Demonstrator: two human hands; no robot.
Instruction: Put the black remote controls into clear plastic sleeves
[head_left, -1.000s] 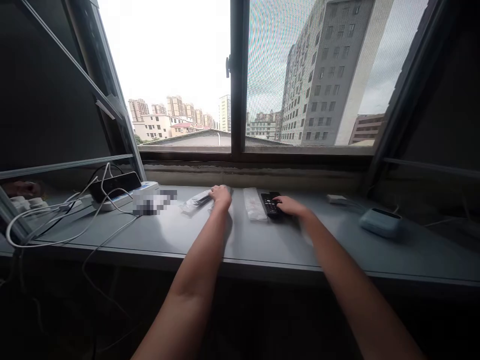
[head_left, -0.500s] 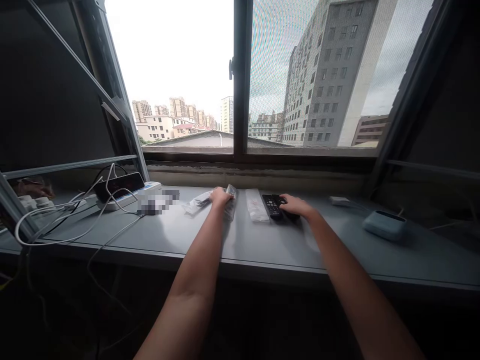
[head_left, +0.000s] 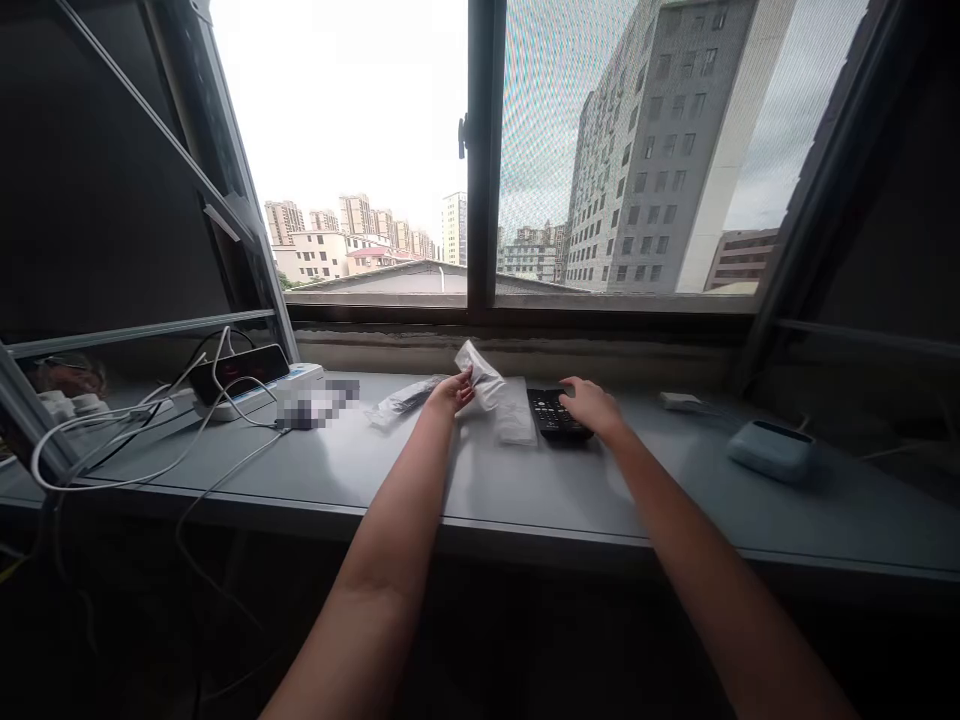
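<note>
Grey tabletop point(head_left: 525, 490), running below a window point(head_left: 484, 200). Centre: left hand point(head_left: 452, 392), grip closed on a clear bag point(head_left: 486, 380), held up off the surface. Right hand point(head_left: 594, 407) over black remotes point(head_left: 550, 415), fingers bent; clasped or merely resting, cannot tell. Remotes lie just right of a flat bag point(head_left: 517, 428). Step in hand, by my judgement: bag raised, remotes steadied. Next move calls for a firm pinch, film looking limp; flat bag sits between the hands, partly in the way. Around: dark-screened device point(head_left: 238, 372), far left; blue-grey case point(head_left: 771, 450), right, well apart; wrapped item point(head_left: 409, 400) near left hand.
</note>
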